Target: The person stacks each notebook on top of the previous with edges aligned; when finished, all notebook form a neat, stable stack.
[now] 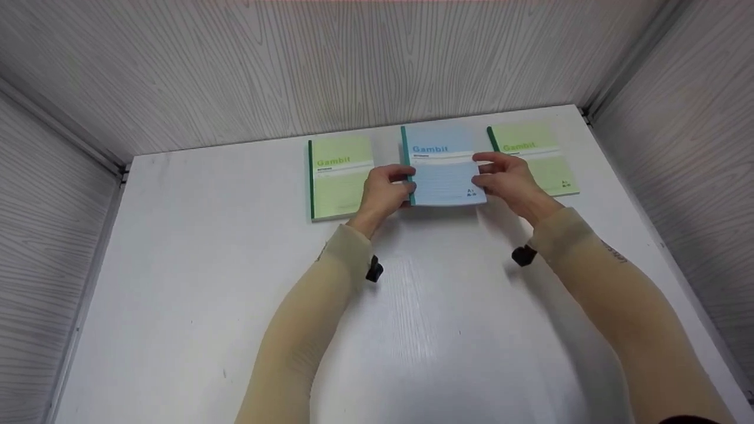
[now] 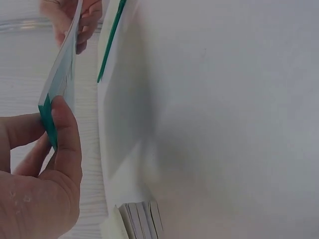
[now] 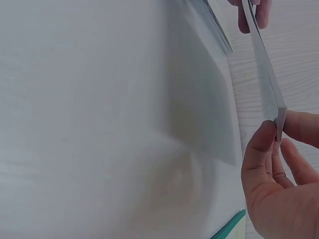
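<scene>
A blue notebook [image 1: 445,176] with a teal spine is held up off the table between both hands, its cover facing the head camera. My left hand [image 1: 384,191] pinches the spine side, thumb on one face and fingers on the other, as the left wrist view shows at the spine [image 2: 47,117]. At the opposite edge my right hand [image 1: 511,181] pinches the notebook's page side [image 3: 280,117]. To the left lies a green notebook [image 1: 336,188], partly behind my left hand. Another green notebook [image 1: 548,165] lies on the right, partly covered by my right hand.
The white table [image 1: 235,294] extends toward me beneath both arms. A wood-grain panel [image 1: 294,70] stands behind its far edge, with side panels at left [image 1: 47,235] and right [image 1: 683,147]. A small dark device [image 1: 374,269] is on the left wrist, another [image 1: 523,255] on the right.
</scene>
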`<action>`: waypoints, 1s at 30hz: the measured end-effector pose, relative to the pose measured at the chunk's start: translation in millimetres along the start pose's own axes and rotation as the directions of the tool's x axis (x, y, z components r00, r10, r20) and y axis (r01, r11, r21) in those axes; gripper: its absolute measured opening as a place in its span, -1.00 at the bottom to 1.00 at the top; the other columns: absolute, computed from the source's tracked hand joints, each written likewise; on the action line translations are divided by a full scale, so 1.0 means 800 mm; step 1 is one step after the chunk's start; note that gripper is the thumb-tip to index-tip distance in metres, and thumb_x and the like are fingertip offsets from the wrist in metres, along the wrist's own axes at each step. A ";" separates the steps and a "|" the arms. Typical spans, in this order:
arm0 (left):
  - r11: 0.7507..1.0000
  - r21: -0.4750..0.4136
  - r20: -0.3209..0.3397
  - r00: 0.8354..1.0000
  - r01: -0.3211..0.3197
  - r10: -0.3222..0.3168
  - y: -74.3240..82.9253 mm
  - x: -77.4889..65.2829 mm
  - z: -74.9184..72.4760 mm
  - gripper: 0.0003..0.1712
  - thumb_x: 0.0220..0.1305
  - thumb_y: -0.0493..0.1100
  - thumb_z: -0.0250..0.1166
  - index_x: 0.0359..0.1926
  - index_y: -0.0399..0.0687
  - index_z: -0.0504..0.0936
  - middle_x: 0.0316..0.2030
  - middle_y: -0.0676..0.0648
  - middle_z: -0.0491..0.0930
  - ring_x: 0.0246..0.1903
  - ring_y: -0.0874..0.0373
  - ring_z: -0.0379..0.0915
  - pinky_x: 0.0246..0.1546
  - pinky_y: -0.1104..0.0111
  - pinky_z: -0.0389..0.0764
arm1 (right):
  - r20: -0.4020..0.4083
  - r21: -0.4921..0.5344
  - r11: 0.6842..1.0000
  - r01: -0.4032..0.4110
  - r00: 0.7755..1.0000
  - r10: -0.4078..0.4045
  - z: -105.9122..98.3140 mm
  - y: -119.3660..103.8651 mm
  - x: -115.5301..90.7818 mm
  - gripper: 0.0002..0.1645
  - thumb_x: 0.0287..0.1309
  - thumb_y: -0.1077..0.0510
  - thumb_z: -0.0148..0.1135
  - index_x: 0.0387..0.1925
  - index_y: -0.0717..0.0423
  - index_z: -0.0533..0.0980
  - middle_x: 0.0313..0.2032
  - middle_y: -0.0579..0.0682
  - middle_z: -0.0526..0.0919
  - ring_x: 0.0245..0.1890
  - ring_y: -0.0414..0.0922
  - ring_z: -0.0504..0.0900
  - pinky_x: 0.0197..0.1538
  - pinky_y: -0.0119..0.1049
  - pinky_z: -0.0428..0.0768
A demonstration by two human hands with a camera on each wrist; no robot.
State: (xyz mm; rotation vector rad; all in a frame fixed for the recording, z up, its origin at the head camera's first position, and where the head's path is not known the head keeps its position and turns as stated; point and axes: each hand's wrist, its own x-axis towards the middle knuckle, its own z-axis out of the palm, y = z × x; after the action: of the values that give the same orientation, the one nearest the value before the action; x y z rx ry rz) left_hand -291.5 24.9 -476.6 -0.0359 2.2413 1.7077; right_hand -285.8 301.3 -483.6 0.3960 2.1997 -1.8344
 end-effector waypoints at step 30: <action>0.956 0.291 -0.195 0.980 0.018 0.041 -0.043 -0.018 -0.176 -0.67 0.42 -0.25 0.37 0.17 -0.09 0.73 0.04 -0.09 0.70 -0.03 0.06 0.65 -0.04 0.29 0.74 | 0.018 -0.063 0.988 0.143 0.990 -0.142 0.198 -0.050 0.027 -0.30 0.26 0.34 0.43 0.40 -0.01 0.50 0.04 0.06 0.65 -0.03 -0.05 0.70 0.01 -0.25 0.74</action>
State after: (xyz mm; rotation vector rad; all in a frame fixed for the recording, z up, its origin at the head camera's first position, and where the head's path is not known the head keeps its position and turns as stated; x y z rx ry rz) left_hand -304.0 -119.8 -472.1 -0.1320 2.6250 1.4143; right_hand -317.7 139.6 -482.3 0.2183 2.3254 -1.8242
